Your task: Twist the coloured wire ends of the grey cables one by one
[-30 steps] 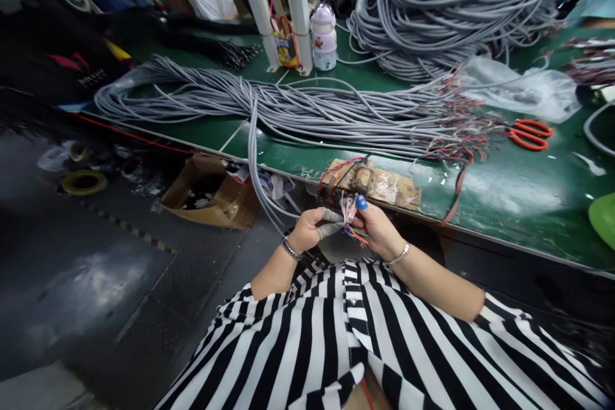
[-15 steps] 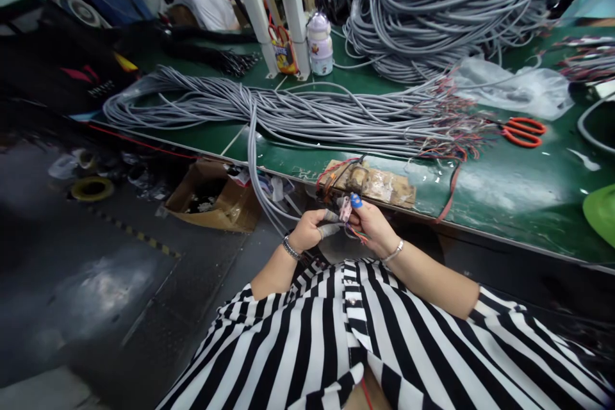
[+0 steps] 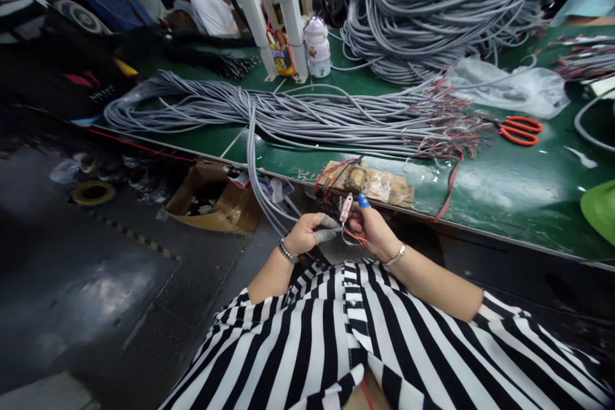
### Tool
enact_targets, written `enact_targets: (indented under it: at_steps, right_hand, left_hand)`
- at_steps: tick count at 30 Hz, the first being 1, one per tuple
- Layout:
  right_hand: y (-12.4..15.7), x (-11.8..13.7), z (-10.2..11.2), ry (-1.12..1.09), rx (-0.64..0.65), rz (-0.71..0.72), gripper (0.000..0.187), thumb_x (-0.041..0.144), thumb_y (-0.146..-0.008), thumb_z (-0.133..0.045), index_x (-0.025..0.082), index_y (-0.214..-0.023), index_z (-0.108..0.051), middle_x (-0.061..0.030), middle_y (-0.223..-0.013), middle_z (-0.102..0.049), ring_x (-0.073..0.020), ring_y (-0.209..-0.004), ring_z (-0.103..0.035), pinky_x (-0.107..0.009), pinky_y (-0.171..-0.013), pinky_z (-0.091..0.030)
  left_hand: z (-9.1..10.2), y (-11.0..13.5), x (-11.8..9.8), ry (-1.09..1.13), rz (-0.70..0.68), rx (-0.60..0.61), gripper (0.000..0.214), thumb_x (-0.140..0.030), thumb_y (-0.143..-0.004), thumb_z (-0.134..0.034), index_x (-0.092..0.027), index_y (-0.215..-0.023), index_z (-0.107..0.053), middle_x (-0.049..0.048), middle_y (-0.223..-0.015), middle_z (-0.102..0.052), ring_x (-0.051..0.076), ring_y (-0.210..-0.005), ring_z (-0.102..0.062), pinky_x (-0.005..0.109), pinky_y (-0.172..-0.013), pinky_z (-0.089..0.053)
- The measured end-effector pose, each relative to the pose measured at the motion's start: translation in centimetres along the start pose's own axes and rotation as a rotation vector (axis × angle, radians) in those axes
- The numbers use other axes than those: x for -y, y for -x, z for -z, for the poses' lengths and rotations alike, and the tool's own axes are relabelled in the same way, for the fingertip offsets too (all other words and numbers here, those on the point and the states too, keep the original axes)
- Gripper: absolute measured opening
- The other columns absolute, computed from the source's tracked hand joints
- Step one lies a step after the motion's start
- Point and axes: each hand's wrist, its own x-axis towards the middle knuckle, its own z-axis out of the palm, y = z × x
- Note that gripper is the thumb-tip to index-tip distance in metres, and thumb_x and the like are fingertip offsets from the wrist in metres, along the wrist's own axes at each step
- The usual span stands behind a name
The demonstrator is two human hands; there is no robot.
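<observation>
My left hand [image 3: 307, 235] and my right hand [image 3: 372, 229] meet in front of my striped shirt, just below the edge of the green bench [image 3: 504, 192]. Grey finger covers sit on my left thumb and forefinger, which pinch a grey cable end [image 3: 331, 224] that rises from my lap toward the bench. My right hand, with a blue cap on one fingertip, pinches a small pink connector [image 3: 346, 208] and thin coloured wires [image 3: 355, 238] coming out of that cable. Both hands are closed.
A long bundle of grey cables [image 3: 307, 112] lies across the bench, a large coil [image 3: 446, 6] behind it. Orange scissors [image 3: 521, 130], a clear plastic bag [image 3: 514, 86], a taped cardboard pad [image 3: 369, 182] and a bottle [image 3: 318, 48] rest there. A cardboard box [image 3: 211, 198] stands on the floor. Another person sits far back.
My hands have shifted slightly; the pink connector now stands upright between my fingertips and the coloured wires loop lower. The camera drifted a little.
</observation>
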Motion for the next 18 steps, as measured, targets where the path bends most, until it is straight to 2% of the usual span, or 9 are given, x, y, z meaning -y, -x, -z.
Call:
enact_targets:
  at_steps: [3, 9, 12, 15, 18]
  right_hand:
    - [0.1, -0.2, 0.7, 0.017, -0.022, -0.022, 0.059, 0.074, -0.065, -0.066, 0.016, -0.071, -0.056, 0.0020, -0.058, -0.055, -0.0022, -0.039, -0.018, -0.020, -0.037, -0.005]
    - [0.3, -0.7, 1.5, 0.042, 0.002, -0.080, 0.060, 0.075, -0.066, -0.064, 0.015, -0.070, -0.059, 0.0081, -0.045, -0.037, -0.0021, -0.038, -0.014, -0.019, -0.037, -0.006]
    - [0.5, -0.8, 1.6, 0.052, 0.010, -0.096, 0.059, 0.074, -0.068, -0.064, 0.015, -0.068, -0.059, 0.0076, -0.046, -0.038, -0.0016, -0.037, -0.014, -0.018, -0.036, -0.005]
    - [0.6, -0.8, 1.6, 0.042, 0.009, -0.120, 0.058, 0.071, -0.065, -0.068, 0.014, -0.066, -0.058, 0.0048, -0.051, -0.046, -0.0007, -0.037, -0.015, -0.018, -0.036, -0.006]
    - [0.7, -0.9, 1.6, 0.036, 0.057, -0.134, 0.056, 0.069, -0.067, -0.068, 0.014, -0.064, -0.058, 0.0049, -0.048, -0.044, -0.0012, -0.037, -0.014, -0.019, -0.036, -0.004]
  left_hand:
    - [0.2, 0.3, -0.4, 0.010, -0.071, 0.049, 0.022, -0.034, -0.078, -0.073, -0.013, -0.083, -0.074, 0.0075, -0.076, -0.071, 0.015, -0.069, -0.065, 0.024, -0.067, -0.052]
    - [0.4, 2.3, -1.1, -0.031, -0.121, 0.069, 0.019, -0.033, -0.080, -0.072, -0.015, -0.082, -0.075, 0.0071, -0.071, -0.069, 0.014, -0.065, -0.063, 0.023, -0.062, -0.049]
    - [0.4, 3.8, -1.2, -0.065, -0.128, 0.082, 0.018, -0.033, -0.080, -0.071, -0.016, -0.083, -0.076, 0.0063, -0.068, -0.066, 0.014, -0.064, -0.061, 0.024, -0.063, -0.048]
    - [0.4, 5.1, -1.0, -0.054, -0.096, 0.003, 0.021, -0.037, -0.078, -0.073, -0.016, -0.081, -0.076, 0.0054, -0.066, -0.064, 0.013, -0.063, -0.059, 0.024, -0.062, -0.047]
    - [0.3, 5.8, -0.5, 0.046, -0.034, -0.138, 0.024, -0.039, -0.075, -0.076, -0.015, -0.081, -0.076, 0.0040, -0.065, -0.062, 0.012, -0.060, -0.057, 0.023, -0.058, -0.046]
